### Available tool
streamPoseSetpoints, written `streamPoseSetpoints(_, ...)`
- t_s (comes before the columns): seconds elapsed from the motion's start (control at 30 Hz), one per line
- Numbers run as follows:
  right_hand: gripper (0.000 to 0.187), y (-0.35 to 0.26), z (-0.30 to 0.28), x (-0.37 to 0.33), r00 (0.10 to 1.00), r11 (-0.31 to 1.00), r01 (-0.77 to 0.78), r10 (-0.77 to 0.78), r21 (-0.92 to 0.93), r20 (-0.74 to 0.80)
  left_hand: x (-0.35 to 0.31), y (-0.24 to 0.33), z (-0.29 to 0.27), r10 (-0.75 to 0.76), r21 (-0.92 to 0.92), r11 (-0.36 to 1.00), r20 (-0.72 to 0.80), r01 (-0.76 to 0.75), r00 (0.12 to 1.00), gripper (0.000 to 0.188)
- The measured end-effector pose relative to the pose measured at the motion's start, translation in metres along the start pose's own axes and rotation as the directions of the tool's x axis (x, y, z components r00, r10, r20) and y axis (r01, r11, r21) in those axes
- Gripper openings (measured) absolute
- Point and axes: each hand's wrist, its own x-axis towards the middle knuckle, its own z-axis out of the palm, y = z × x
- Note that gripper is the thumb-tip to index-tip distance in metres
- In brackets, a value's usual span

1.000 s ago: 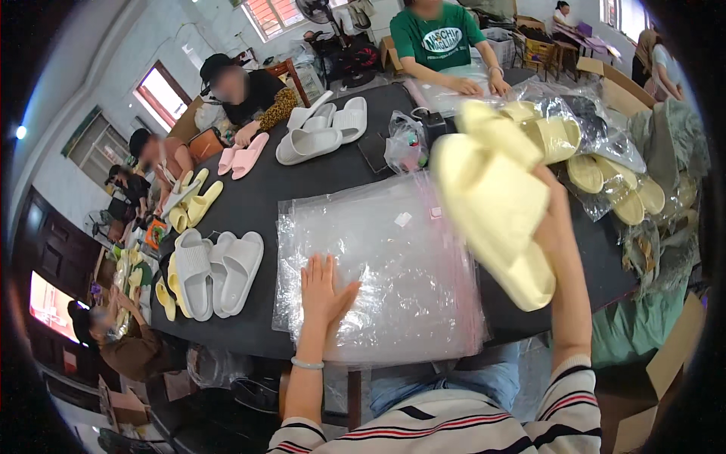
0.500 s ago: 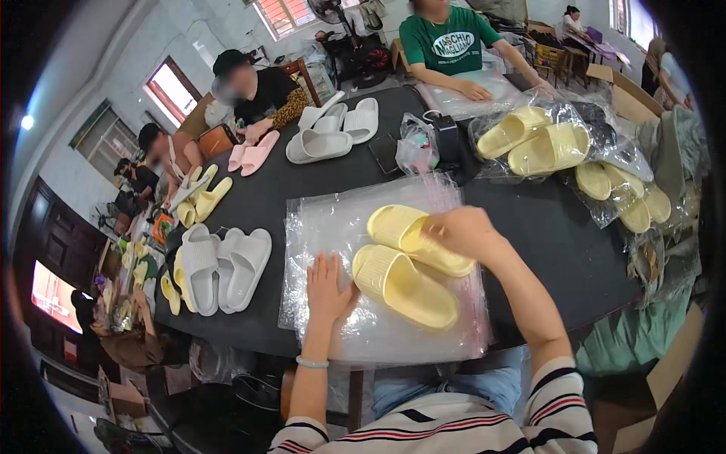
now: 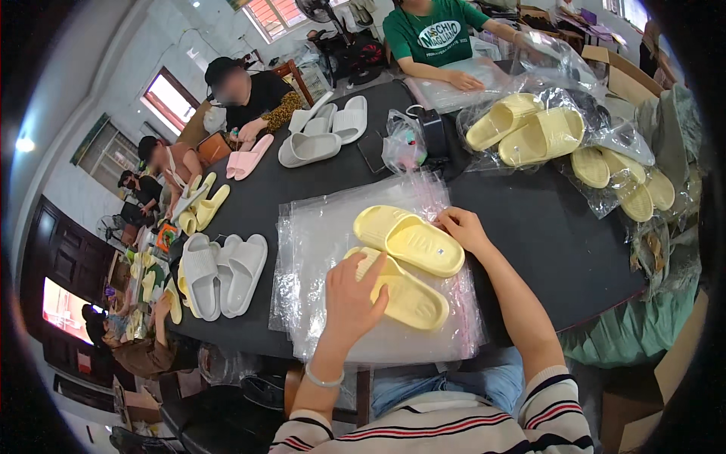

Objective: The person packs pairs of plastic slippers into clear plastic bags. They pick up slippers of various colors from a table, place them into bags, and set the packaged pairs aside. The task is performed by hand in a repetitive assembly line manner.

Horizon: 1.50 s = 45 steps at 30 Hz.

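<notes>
Two pale yellow slippers lie on a stack of clear plastic bags (image 3: 318, 250) on the black table (image 3: 544, 227). My left hand (image 3: 352, 299) rests with spread fingers on the heel end of the nearer slipper (image 3: 404, 291). My right hand (image 3: 460, 227) touches the far edge of the other slipper (image 3: 412, 238), and its fingertips pinch the edge of the top bag there. Both slippers lie upside down, side by side, with their soles showing.
Bagged yellow slippers (image 3: 529, 132) pile up at the right. Grey slippers (image 3: 219, 272) lie to the left, and white ones (image 3: 321, 136) and a pink pair (image 3: 246, 155) farther back. Other people sit around the table's far side and left end. A cardboard box (image 3: 665, 378) stands at the lower right.
My right hand brought the yellow pair down from the air onto the bags and drew back to the far slipper's edge. My left hand moved from the bags onto the nearer slipper.
</notes>
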Motion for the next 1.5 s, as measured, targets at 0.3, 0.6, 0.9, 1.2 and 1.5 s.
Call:
streamPoseSetpoints(0.3,0.021,0.016,0.001,0.004,1.000,0.998,-0.021,0.019,0.065,0.018,0.044,-0.045,0.054,0.149,0.302,0.927,0.249,-0.223,0.957,0.019)
streamPoseSetpoints(0.6,0.021,0.001,0.001,0.001,0.998,0.995,-0.034,0.029,0.098,0.059,0.024,-0.070,-0.042,0.247,0.181,0.921,0.416,-0.346,0.875,0.017)
streamPoseSetpoints(0.9,0.018,0.005,-0.003,0.003,0.997,0.995,-0.031,0.024,0.095,0.078,0.105,-0.288,-0.140,-0.017,0.861,0.499,0.120,-0.095,0.993,0.035)
streamPoseSetpoints(1.2,0.019,-0.004,-0.010,-0.004,0.996,0.995,-0.002,-0.007,0.101,0.087,0.071,-0.235,-0.035,0.023,0.240,0.970,0.031,-0.030,0.999,0.036)
streamPoseSetpoints(1.5,0.030,0.015,-0.018,0.011,0.975,0.978,0.150,-0.122,0.143,-0.188,-0.056,-0.204,0.094,-0.273,0.221,0.945,0.136,0.240,0.952,0.057)
